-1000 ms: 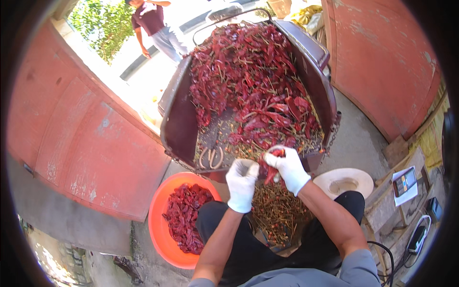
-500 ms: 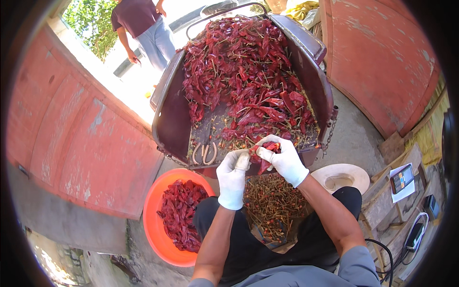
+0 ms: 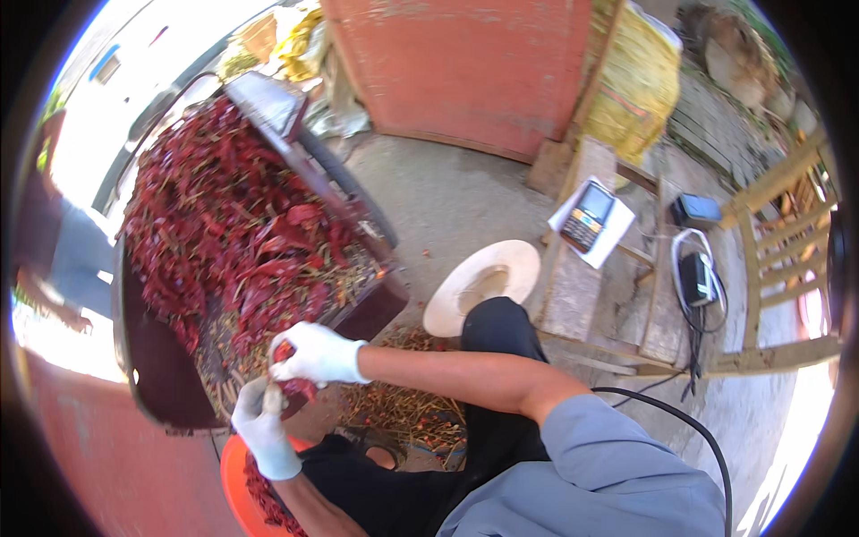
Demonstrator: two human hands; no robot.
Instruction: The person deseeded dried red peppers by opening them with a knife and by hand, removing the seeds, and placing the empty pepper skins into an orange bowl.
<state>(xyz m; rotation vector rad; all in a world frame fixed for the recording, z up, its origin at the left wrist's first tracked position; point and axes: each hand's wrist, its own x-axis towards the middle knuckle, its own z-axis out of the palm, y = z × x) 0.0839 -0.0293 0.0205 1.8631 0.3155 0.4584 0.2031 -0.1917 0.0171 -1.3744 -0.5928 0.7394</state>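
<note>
White gloves cover both hands, which meet over the near edge of a dark red cart [image 3: 371, 304]. My right hand [image 3: 315, 353] is closed around dried red chili peppers [image 3: 300, 388], whose ends stick out below and beside the fingers. Close against it, my left hand [image 3: 265, 430] has thumb and fingers pinched together at the peppers; whatever lies between them is too small to make out. A large heap of dried red chilies [image 3: 224, 215] with stems fills the cart. Below, an orange basin [image 3: 234, 479] holds more red chilies, partly cut off by my left arm.
Stems [image 3: 403, 407] lie piled between my legs. A pale hat [image 3: 488, 286] rests by my knee. Right of it, a wooden bench [image 3: 573, 295] carries a phone [image 3: 591, 215] on white paper. A black cable [image 3: 689, 425] runs beside my arm. Someone [image 3: 76, 251] stands at the far left, blurred.
The view has swung to the right, so the cart and basin sit further left and the bench shows fully. Both hands stay together at the peppers.
</note>
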